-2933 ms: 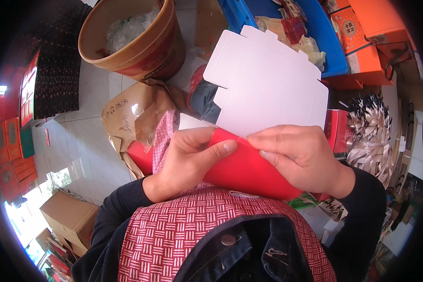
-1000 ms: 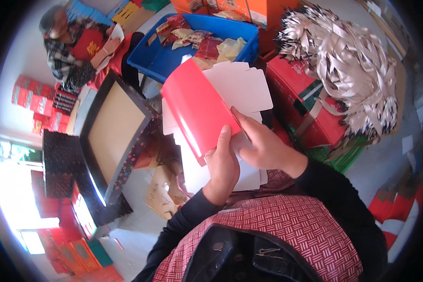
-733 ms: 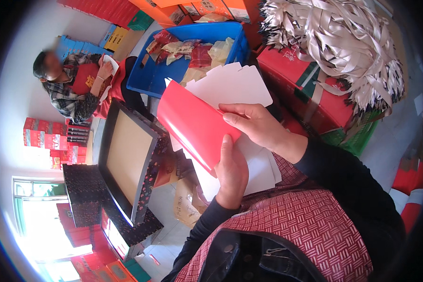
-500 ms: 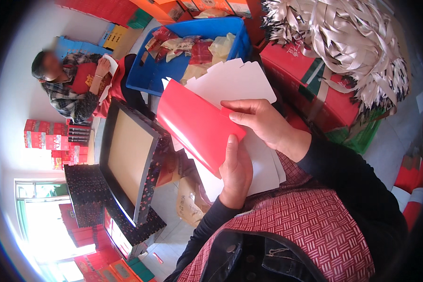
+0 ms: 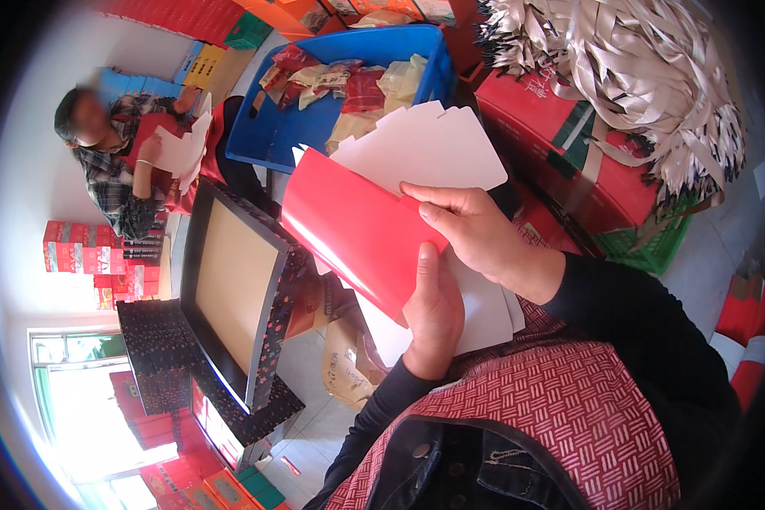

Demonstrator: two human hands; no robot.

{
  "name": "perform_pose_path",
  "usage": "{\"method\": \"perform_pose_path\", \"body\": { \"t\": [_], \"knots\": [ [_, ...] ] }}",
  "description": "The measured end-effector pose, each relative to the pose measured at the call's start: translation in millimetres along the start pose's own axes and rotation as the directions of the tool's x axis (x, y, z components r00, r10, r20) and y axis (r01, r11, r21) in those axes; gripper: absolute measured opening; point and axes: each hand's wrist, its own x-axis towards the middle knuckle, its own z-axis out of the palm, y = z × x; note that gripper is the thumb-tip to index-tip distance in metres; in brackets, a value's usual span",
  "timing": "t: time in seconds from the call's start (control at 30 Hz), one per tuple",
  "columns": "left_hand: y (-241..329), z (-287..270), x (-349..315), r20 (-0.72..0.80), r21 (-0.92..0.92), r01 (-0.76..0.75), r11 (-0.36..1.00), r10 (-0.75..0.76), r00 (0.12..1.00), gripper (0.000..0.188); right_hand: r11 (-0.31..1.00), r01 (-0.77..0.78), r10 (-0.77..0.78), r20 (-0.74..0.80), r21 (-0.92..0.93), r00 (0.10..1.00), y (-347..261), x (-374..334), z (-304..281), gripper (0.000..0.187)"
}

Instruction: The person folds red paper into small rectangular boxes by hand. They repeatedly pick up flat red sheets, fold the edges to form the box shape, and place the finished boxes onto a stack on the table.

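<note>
A glossy red card sheet (image 5: 357, 229), curved and folded over, is held up between my two hands. My left hand (image 5: 433, 319) grips its lower right edge, thumb on the red face. My right hand (image 5: 476, 225) pinches its upper right corner between thumb and fingers. Below it, over my lap, lie white card sheets (image 5: 433, 149) with notched, tabbed edges. The fingers of my left hand behind the red card are mostly hidden.
A blue plastic crate (image 5: 268, 132) with packets stands ahead. To its left, a person (image 5: 115, 161) handles white sheets. A shallow dark-rimmed tray (image 5: 234, 280) lies at left. Beige ribbon straps (image 5: 629, 76) are heaped on red boxes (image 5: 527, 119) at right, beside a green basket (image 5: 654, 246).
My hands keep their grip on the red card, with only a slight shift in view. The other person's hands have moved apart, and the white sheets there have shifted.
</note>
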Motion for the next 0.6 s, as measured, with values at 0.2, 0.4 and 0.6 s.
{"method": "perform_pose_path", "body": {
  "t": [0.2, 0.4, 0.6],
  "knots": [
    [1.1, 3.5, -1.2, 0.014, -0.006, 0.070, 0.998, -0.070, 0.997, 0.045, 0.996, 0.064, -0.067, -0.051, -0.059, 0.996, -0.2, -10.1, 6.5, 0.036],
    [-2.6, 2.0, -1.5, 0.021, 0.033, -0.012, 0.999, 0.011, 1.000, 0.042, 0.978, -0.091, 0.098, -0.027, 0.187, 0.995, -12.5, -17.9, -3.9, 0.035],
    [-7.3, -2.7, -7.7, 0.015, 0.014, 0.053, 0.999, -0.053, 0.998, 0.038, 0.981, -0.113, 0.126, -0.073, 0.155, 0.989, -5.1, -16.5, -0.1, 0.030]
  ]
}}
